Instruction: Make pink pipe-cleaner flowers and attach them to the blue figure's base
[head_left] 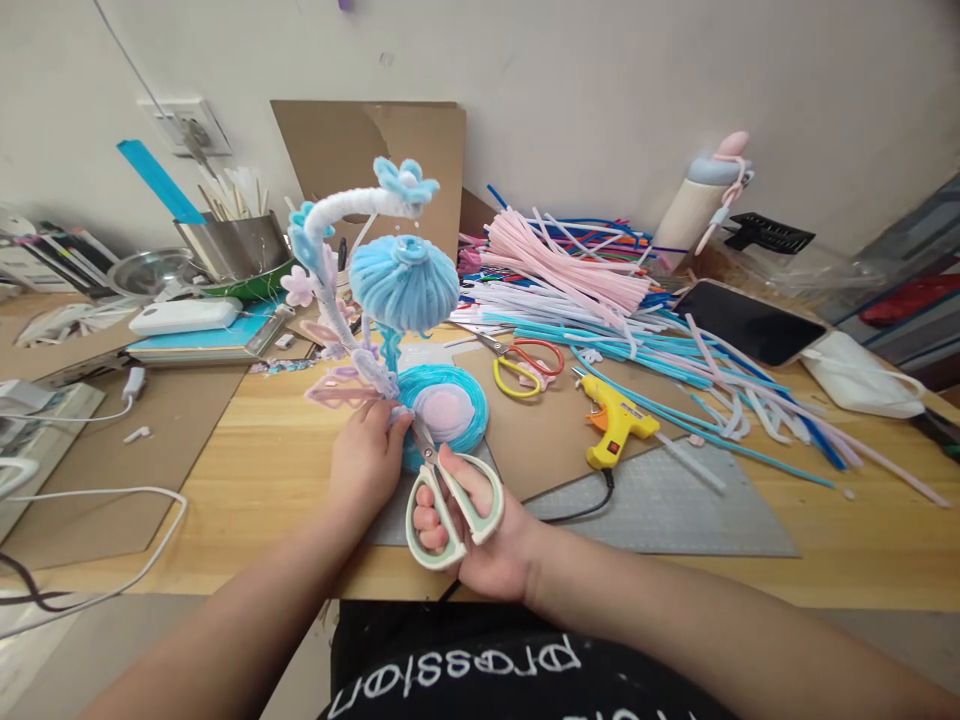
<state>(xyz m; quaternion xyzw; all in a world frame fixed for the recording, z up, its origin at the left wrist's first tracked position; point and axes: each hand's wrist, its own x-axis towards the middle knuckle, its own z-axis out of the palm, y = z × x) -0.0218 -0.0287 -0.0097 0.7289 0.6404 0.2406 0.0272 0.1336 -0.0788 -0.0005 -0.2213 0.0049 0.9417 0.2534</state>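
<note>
A craft lamp made of fuzzy pipe cleaners point(401, 280) stands on the wooden table, with a blue tufted shade, a white arched stem and a round blue and pink base point(446, 405). My left hand point(367, 455) pinches the foot of the stem where it meets the base. My right hand point(476, 530) grips white-handled scissors point(450, 500), fingers through the loops. The blades point up at the spot beside my left fingertips.
A yellow glue gun point(615, 425) and red and yellow scissors point(525, 365) lie right of the lamp. A heap of pink, blue and white pipe cleaners point(600, 290) spreads behind them. A phone point(746, 320), bottle point(701, 205), metal tub point(236, 245), cardboard sheets and cables point(97, 500) sit around.
</note>
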